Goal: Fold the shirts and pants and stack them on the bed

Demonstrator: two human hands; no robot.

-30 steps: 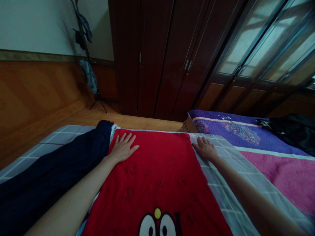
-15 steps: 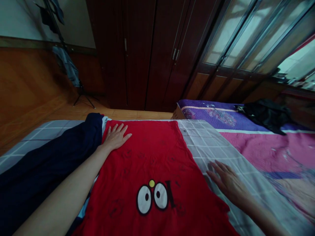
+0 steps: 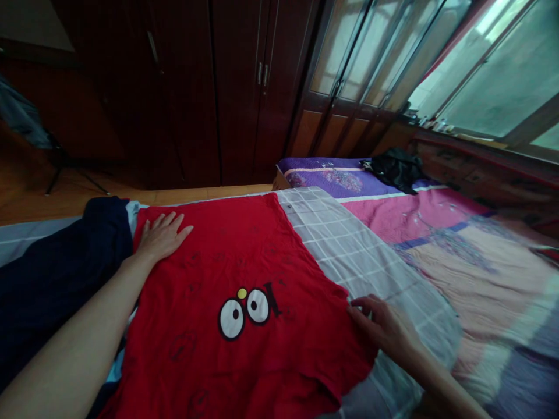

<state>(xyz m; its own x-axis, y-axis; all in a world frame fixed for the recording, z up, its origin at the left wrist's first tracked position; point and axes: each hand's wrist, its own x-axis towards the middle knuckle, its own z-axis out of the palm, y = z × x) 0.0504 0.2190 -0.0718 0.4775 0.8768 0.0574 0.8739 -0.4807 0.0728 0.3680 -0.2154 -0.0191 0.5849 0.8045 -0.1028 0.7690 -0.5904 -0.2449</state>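
A red shirt with printed cartoon eyes lies spread over a grey checked sheet. My left hand rests flat on the shirt's upper left part, fingers spread. At the shirt's right edge, my right hand pinches the red cloth between thumb and fingers. Dark blue clothing lies to the left of the shirt, partly under my left forearm, with light blue cloth showing between the two.
Behind the bed stands a dark wooden wardrobe. To the right is another bed with a purple and pink cover and a black garment. A stand with hanging cloth is at the far left.
The view has turned to the right. My right hand has moved from above the sheet to the shirt's right edge and closed on it. My left hand stays flat on the shirt.
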